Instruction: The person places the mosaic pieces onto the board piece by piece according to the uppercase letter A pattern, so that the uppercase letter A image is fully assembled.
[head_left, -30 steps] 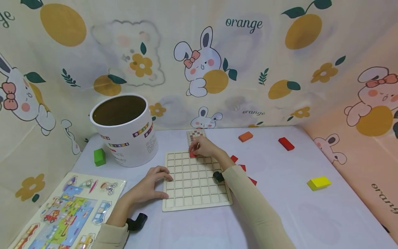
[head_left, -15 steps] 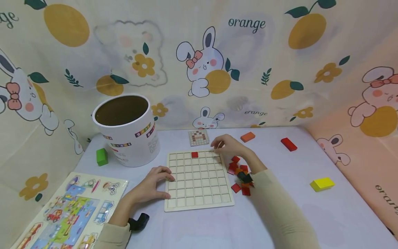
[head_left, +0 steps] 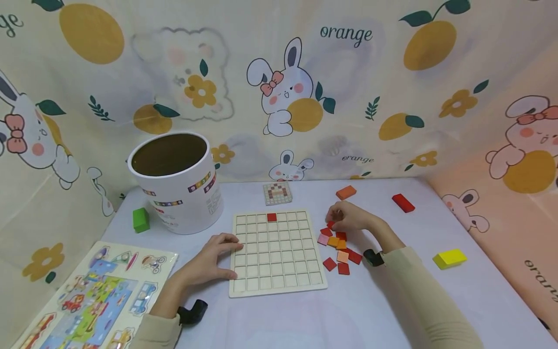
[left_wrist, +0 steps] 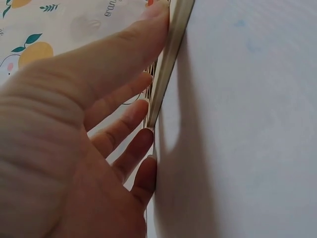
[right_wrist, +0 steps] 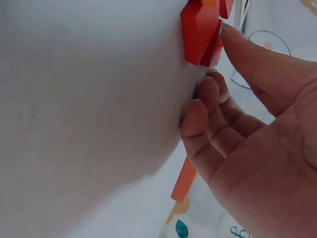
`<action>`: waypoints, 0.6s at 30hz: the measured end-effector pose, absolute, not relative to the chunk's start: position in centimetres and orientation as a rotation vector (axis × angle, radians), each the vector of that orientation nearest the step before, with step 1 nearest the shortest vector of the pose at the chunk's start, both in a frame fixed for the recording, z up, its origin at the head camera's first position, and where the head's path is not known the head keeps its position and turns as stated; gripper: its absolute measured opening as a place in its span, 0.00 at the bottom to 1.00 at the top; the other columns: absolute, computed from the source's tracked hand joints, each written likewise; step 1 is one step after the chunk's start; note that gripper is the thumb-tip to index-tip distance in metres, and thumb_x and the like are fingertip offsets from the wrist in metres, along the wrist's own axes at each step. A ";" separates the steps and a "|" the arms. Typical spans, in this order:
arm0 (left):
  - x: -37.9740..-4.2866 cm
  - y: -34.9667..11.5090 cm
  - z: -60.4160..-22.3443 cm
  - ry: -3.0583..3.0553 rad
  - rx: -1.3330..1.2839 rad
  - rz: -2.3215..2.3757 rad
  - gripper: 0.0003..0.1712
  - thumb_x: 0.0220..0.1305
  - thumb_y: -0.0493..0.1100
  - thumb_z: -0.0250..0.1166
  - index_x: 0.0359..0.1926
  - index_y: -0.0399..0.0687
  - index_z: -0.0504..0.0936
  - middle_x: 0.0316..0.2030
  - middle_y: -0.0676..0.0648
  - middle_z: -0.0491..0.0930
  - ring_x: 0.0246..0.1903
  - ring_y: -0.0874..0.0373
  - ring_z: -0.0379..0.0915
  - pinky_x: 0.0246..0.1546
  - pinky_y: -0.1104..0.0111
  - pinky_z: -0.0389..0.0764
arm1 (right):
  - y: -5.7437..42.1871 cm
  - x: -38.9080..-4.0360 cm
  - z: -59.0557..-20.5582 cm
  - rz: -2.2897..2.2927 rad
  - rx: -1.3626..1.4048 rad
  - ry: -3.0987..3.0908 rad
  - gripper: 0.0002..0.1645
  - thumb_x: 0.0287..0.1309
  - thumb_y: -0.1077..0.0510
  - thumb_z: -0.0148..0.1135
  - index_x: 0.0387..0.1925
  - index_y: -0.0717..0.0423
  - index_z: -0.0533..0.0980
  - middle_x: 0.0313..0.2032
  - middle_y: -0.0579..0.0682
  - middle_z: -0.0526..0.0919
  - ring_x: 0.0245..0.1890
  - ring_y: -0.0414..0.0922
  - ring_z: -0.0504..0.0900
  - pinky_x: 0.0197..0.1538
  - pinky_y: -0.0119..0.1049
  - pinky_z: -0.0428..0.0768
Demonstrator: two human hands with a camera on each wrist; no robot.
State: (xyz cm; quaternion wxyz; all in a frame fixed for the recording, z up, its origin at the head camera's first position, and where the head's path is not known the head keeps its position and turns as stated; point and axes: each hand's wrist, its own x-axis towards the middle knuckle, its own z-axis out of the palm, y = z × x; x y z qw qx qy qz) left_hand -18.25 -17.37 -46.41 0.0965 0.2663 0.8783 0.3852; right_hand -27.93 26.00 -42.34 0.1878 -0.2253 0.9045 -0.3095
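Observation:
A pale wooden grid board (head_left: 279, 254) lies in the middle of the table, with one red square tile (head_left: 272, 217) in its top row. My left hand (head_left: 211, 259) rests at the board's left side, fingertips and thumb at the edge; the left wrist view shows these fingers (left_wrist: 124, 121) spread along it. Beyond the board's right side, several loose tiles (head_left: 343, 268) in red, orange and pink lie in a loose cluster. Over its far end is my right hand (head_left: 352, 216), fingers bent down. In the right wrist view its thumb is beside red tiles (right_wrist: 200, 32), apart from the fingers.
A small pattern card (head_left: 277, 193) lies behind the board. The white bucket (head_left: 187, 203) and a green block (head_left: 141, 220) stand back left, a picture puzzle (head_left: 163, 247) front left. Orange (head_left: 346, 192), red (head_left: 403, 203) and yellow (head_left: 449, 258) blocks lie to the right.
My right hand has moved from the board's top row rightward to the loose tiles, leaving the red tile on the grid. My left hand keeps its place at the board's edge.

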 end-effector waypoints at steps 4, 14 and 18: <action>-18.2 -17.7 -46.7 2.572 0.818 1.177 0.38 0.48 0.51 0.79 0.61 0.47 0.80 0.66 0.43 0.67 0.68 0.42 0.55 0.68 0.39 0.57 | 25.9 -27.7 -42.4 -0.863 -0.624 2.545 0.09 0.57 0.68 0.67 0.41 0.61 0.80 0.35 0.52 0.79 0.38 0.49 0.74 0.44 0.38 0.78; -18.3 -17.9 -47.1 2.526 0.826 1.233 0.30 0.50 0.51 0.78 0.56 0.54 0.83 0.68 0.45 0.65 0.70 0.40 0.52 0.68 0.37 0.54 | 25.8 -28.0 -42.1 -0.862 -0.634 2.597 0.08 0.55 0.67 0.69 0.35 0.60 0.77 0.28 0.49 0.75 0.32 0.46 0.73 0.35 0.36 0.74; -18.3 -18.1 -47.1 2.529 0.828 1.236 0.30 0.49 0.51 0.78 0.55 0.54 0.83 0.68 0.44 0.66 0.70 0.40 0.52 0.67 0.36 0.54 | 23.8 -28.8 -42.1 -1.036 -0.732 2.568 0.05 0.59 0.69 0.64 0.38 0.65 0.77 0.30 0.53 0.76 0.27 0.47 0.73 0.31 0.34 0.75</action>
